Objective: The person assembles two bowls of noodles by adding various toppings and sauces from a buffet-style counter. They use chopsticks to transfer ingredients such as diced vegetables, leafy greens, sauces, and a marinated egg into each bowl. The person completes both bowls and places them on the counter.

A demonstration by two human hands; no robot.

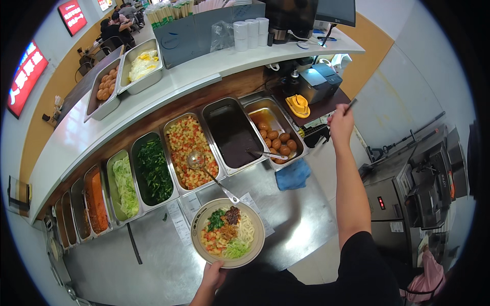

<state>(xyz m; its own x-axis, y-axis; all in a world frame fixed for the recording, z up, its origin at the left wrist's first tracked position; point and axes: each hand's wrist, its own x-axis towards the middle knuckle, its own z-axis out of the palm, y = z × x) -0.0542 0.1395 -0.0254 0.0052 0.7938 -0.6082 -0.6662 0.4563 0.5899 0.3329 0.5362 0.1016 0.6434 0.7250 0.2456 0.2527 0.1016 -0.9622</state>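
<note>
My left hand (213,275) grips the near rim of a round, pale bowl (195,235) with a brown edge. In the bowl lie noodles (246,229), chopped dark greens, diced orange and yellow vegetables, shredded light-green vegetable and dark minced topping. Stretched out to the right, my right hand (341,122) is closed around a thin dark stick (350,105); its kind is unclear. Beneath and left of that hand are a yellow hat-shaped object (298,106) and a metal pan (306,150) of brown eggs (284,136). A ladle (196,160) rests in the diced vegetables (179,131), its handle reaching toward the bowl.
Several steel pans line the counter (158,250), among them dark liquid (229,135), leafy greens (153,168) and orange sauce (96,204). A blue cloth (293,175) and paper slips (178,223) lie nearby. Beyond, a white ledge (196,69) carries egg trays and cup stacks (251,34).
</note>
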